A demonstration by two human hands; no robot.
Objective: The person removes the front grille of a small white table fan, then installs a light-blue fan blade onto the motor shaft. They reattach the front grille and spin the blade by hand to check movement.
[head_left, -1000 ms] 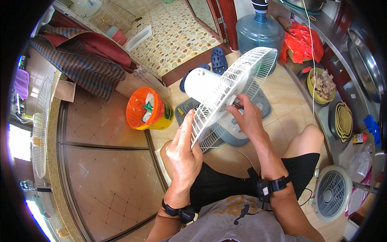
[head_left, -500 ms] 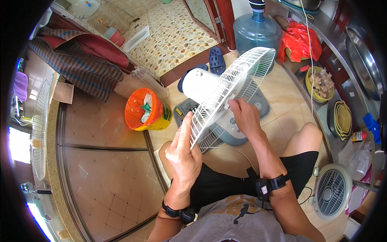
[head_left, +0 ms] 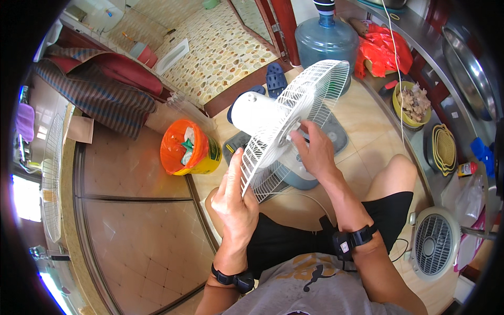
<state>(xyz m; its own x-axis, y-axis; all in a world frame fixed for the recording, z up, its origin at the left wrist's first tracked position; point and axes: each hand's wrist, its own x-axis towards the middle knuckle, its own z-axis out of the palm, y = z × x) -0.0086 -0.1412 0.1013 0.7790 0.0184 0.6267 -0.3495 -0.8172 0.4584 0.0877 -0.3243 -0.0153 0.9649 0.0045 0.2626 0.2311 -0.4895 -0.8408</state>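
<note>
A white electric fan (head_left: 255, 112) stands tilted before me, its front off: the rear wire grille (head_left: 328, 73) faces my side and no blades show. My left hand (head_left: 235, 202) is closed on the grille's near left rim, fingers behind the wires. At the grille's middle, my right hand (head_left: 317, 152) has thumb and bent fingers around a small white centre nut (head_left: 289, 137); the fingertips partly cover it. Below the grille is the fan's grey-blue base (head_left: 302, 181), partly hidden by grille and hand.
An orange-lined yellow bin (head_left: 209, 155) stands left of the fan. Behind it are dark blue clogs (head_left: 275, 80) and a large blue water bottle (head_left: 325, 44). To the right are a yellow bowl of food (head_left: 412, 122), stacked baskets (head_left: 445, 149) and a box fan (head_left: 434, 244). A white cord (head_left: 397, 52) hangs there.
My right hand's fingers have shifted and spread slightly around the grille's centre. My left hand keeps its hold on the rim. The whole view has shifted a little.
</note>
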